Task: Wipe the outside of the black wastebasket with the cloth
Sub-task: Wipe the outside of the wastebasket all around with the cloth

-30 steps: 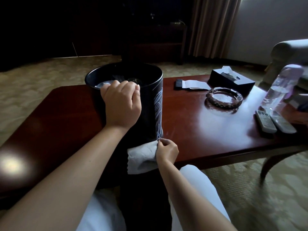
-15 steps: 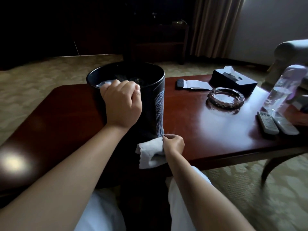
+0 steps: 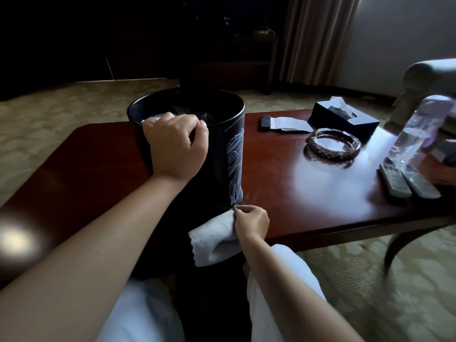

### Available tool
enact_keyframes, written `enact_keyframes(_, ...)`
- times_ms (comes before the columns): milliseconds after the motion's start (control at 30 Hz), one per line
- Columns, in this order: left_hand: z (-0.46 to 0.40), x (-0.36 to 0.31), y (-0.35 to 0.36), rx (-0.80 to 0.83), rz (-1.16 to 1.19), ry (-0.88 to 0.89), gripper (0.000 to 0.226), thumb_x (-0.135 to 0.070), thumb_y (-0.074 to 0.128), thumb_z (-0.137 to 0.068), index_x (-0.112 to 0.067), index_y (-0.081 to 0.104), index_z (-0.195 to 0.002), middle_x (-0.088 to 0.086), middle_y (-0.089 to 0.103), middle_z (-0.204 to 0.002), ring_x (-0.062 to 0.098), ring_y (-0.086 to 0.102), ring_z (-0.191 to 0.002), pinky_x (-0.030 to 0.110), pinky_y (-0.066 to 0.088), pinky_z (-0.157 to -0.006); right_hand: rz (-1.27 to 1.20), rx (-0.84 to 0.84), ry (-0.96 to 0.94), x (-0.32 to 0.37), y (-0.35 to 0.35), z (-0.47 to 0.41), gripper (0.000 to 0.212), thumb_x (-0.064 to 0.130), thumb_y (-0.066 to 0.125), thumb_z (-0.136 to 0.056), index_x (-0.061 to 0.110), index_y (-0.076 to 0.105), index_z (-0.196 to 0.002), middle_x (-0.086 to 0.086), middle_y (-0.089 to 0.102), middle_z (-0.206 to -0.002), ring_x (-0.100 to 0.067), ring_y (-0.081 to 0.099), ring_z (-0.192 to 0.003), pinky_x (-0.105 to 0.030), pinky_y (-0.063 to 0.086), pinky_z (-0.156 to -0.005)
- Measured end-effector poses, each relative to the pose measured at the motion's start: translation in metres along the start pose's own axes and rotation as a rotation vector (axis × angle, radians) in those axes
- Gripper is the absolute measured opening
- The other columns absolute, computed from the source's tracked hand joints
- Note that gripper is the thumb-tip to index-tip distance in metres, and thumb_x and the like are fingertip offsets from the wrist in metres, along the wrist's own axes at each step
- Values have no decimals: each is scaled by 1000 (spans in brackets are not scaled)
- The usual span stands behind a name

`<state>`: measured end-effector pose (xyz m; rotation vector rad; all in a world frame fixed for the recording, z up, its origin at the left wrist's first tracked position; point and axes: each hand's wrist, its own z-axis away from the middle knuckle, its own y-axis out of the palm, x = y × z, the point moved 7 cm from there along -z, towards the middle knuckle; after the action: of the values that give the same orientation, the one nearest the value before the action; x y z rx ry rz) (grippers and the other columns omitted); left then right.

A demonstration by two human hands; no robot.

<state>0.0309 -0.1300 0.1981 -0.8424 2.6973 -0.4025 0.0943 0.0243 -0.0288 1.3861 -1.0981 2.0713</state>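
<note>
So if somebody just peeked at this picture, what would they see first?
Probably the big black wastebasket standing on the dark red table, with the left hand gripping its near rim. Just below, at the basket's base, the right hand pinches a pale cloth against its side. Then the eye drifts right to the shiny glass ashtray and the black tissue box behind it.

Hands on a black cylindrical wastebasket (image 3: 222,154) on a glossy dark-red wooden table (image 3: 283,183)

Left hand (image 3: 176,146) grips the near rim; just below and right of that grip, right hand (image 3: 251,222) pinches a crumpled grey cloth (image 3: 214,240) at the wastebasket's base.
</note>
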Motion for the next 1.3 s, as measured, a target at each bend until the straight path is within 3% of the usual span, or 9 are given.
enact_keyframes(100,-3,14,1,31,74,-10,44,-19,45,-83,-26,17,-50,-13,16,-42,8,24,-43,32,25,-60,2,-24,21,4,-7,-16,11,25,68,-82,21,76,-88,-2,73,-93,-15,66,-91,-15,40,-76)
enact_keyframes(233,-6,25,1,64,158,20,44,-16,46,-84,-20,20,-49,-9,19,-42,7,27,-42,26,19,-56,33,-19,18,7,-8,-24,12,25,68,-82,21,76,-89,-1,73,-94,-15,66,-92,-15,41,-76)
enact_keyframes(367,-4,25,1,79,130,65,47,-17,46,-89,-30,16,-54,-14,19,-44,2,27,-44,29,21,-59,72,-7,-81,3,-1,-1,16,21,64,-81,23,76,-91,2,73,-96,-14,65,-95,-19,42,-82)
enact_keyframes(533,-4,22,-1,104,89,46,45,-21,42,-90,-32,15,-55,-14,19,-45,2,27,-46,32,26,-63,116,70,-234,2,14,30,15,22,64,-83,23,76,-92,7,73,-95,-8,63,-94,-13,39,-77)
enact_keyframes(633,-3,18,-3,83,44,17,41,-24,40,-90,-27,19,-54,-15,19,-47,13,28,-48,32,28,-65,110,68,-223,2,16,28,16,22,64,-82,23,76,-92,8,73,-96,-8,64,-94,-14,40,-78)
enact_keyframes(800,2,18,-4,14,-25,37,36,-21,41,-90,-18,28,-57,-16,18,-51,15,31,-53,31,25,-67,63,35,-165,5,14,13,15,21,64,-80,22,77,-89,4,74,-94,-11,65,-94,-20,45,-85)
enact_keyframes(1000,1,19,-3,-5,-34,38,36,-21,42,-89,-18,31,-55,-12,27,-53,14,32,-55,32,26,-66,41,6,-50,14,-2,-29,12,25,69,-81,20,77,-88,0,73,-94,-13,65,-94,-13,39,-77)
enact_keyframes(1200,2,18,-2,-65,-72,80,36,-20,41,-89,-18,29,-56,-9,26,-53,14,27,-53,32,24,-62,48,34,-93,8,6,-17,13,22,66,-79,22,77,-86,3,74,-91,-10,65,-92,-15,41,-79)
enact_keyframes(1300,3,18,-1,-84,-97,79,35,-19,41,-90,-18,30,-56,-8,28,-53,14,28,-54,32,25,-63,48,87,-121,3,9,-8,9,22,69,-78,22,77,-83,5,73,-87,-5,62,-83,-12,39,-72)
